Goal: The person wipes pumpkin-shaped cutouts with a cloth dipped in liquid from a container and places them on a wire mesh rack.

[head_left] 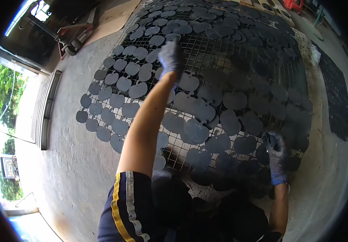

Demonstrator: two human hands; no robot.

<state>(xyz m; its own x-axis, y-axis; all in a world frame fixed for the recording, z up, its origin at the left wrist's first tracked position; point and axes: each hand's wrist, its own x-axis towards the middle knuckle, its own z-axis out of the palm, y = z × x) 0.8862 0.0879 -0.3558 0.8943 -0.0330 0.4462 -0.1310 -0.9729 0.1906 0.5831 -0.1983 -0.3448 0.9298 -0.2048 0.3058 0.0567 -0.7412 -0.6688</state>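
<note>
Many dark, flat, pumpkin-shaped plates [194,132] lie in rows on a wire mesh rack [176,150], some overlapping. My left hand [170,58], in a grey and blue glove, reaches far over the rack. Its fingers look closed, their tips beside a dark plate [173,37]; what they hold, if anything, is hidden. Near the rack's close right corner is my right hand [276,151], in a dirty grey and blue glove. Its fingers are curled next to another dark plate [262,154], and I cannot make out what is in them.
A pallet jack [71,44] stands at the far left on the concrete floor [75,161]. Corrugated panels [45,111] lie by the bright doorway. On the right is a black mat [335,92]; a red stool [294,5] stands at the back. Dark haze blurs the rack's right part.
</note>
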